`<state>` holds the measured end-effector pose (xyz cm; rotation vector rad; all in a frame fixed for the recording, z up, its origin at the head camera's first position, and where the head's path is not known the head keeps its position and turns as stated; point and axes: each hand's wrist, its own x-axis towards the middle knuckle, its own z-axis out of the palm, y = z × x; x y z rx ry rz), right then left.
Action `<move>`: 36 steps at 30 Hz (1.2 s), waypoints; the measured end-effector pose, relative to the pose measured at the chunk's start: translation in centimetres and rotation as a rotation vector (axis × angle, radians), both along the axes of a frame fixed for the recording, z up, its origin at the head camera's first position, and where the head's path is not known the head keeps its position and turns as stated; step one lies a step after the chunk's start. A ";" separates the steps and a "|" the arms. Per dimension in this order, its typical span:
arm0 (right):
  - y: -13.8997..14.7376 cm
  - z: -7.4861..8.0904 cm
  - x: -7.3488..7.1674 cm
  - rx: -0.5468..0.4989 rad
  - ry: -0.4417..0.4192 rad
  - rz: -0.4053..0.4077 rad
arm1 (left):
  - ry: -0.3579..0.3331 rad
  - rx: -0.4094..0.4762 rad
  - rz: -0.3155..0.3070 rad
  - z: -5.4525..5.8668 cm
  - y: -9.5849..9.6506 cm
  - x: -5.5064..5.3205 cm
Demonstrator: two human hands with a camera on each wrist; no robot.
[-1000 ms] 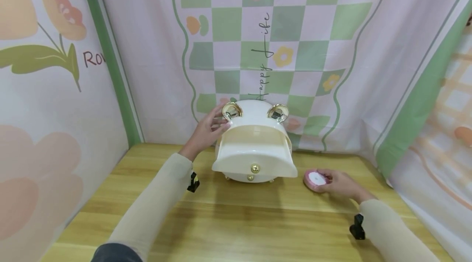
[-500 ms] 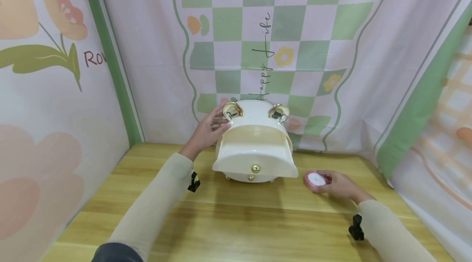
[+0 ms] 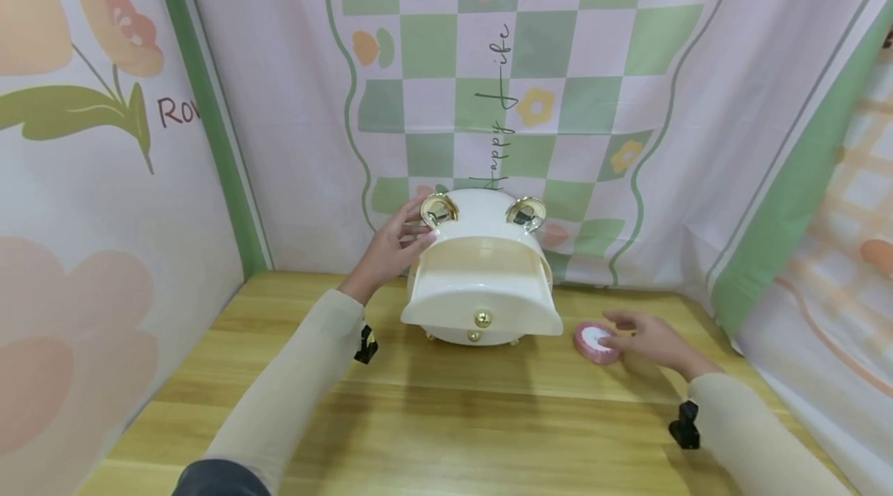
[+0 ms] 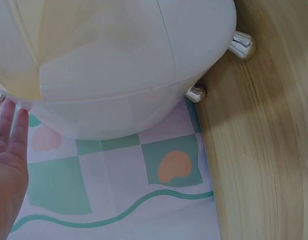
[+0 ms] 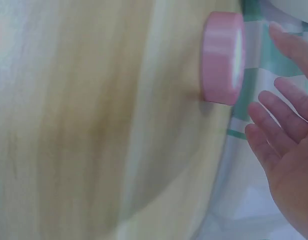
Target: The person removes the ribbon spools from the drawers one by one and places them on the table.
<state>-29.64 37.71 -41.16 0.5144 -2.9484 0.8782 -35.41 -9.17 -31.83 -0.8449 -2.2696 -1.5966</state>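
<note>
A white frog-shaped storage box [image 3: 481, 211] stands at the back of the table, with gold-rimmed eyes and small shiny feet. Its upper drawer [image 3: 446, 307], with a gold knob, is pulled out. My left hand [image 3: 394, 248] rests against the box's left side, fingers by the eye; the left wrist view shows those fingers extended along the white shell [image 4: 109, 65]. To the right of the box, a pink ribbon roll [image 3: 588, 339] with a white centre lies flat on the table. My right hand [image 3: 650, 341] hovers at its right edge, fingers spread apart from the roll [image 5: 220, 60] in the right wrist view.
The wooden table [image 3: 460, 426] reaches back to a green-and-white checked curtain [image 3: 488, 46]. Patterned cloth also hangs on the left and right sides. A small gold knob [image 3: 474, 336] sits low on the box, beneath the drawer.
My right hand has let go of the ribbon roll, its fingers opening and shifting slightly right and up. The roll stays on the table. The left hand and box have not moved.
</note>
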 end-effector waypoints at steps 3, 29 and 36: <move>-0.1 1.0 0.1 -0.009 0.019 0.000 | -0.002 0.002 -0.001 0.0 0.0 0.0; -3.6 8.4 2.7 -0.007 0.189 0.062 | 0.015 0.002 0.001 0.1 0.0 0.2; -5.5 10.1 3.3 -0.060 0.203 0.146 | 0.017 0.000 -0.003 -0.1 0.0 0.1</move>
